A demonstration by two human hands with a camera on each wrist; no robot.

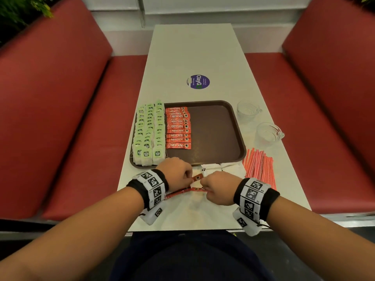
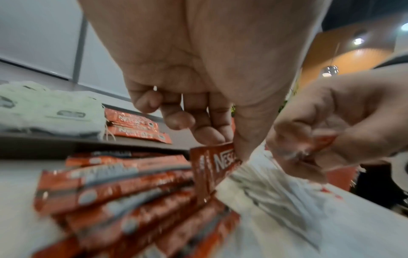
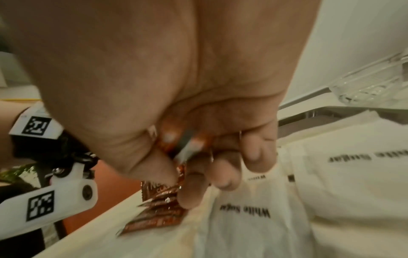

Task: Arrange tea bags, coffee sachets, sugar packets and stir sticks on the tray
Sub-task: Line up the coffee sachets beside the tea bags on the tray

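Both hands meet just in front of the tray's near edge: my left hand [image 1: 177, 171] pinches a coffee sachet [image 2: 213, 162] between thumb and fingers, and my right hand [image 1: 218, 188] is curled around another red sachet [image 3: 174, 183], thumb pressing it against the fingers. Now largest down: I see the white table [image 1: 192, 57] running between two red benches [image 1: 50, 118], with the brown tray [image 1: 215, 128] on it. On the tray's left side stand three rows of green tea bags [image 1: 149, 130], and just right of them one overlapping column of sachets [image 1: 178, 127]; the tray's right half is bare. Red stir sticks [image 1: 258, 166] lie off the tray to its right, near two glass cups [image 1: 267, 133]. White sugar packets [image 1: 221, 169] lie on the table by my right hand, and loose sachets [image 2: 123, 192] lie under my left.
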